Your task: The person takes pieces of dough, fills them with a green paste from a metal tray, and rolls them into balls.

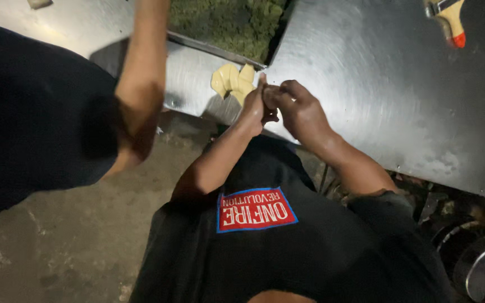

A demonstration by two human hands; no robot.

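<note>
At table edge, centre of view, both hands meet: left hand [255,105] and right hand [297,106] pressed together, fingers pinched shut on something small between them, too hidden to identify. Pale yellow dough pieces [232,82] lie on the steel table [377,84] at about 10 o'clock from the hands, just beside the left hand, which is nearer; pile's long axis can't be told. Another person's arm [141,84] hangs at 9 o'clock. Brush [450,22] sits at 2 o'clock, well apart.
</note>
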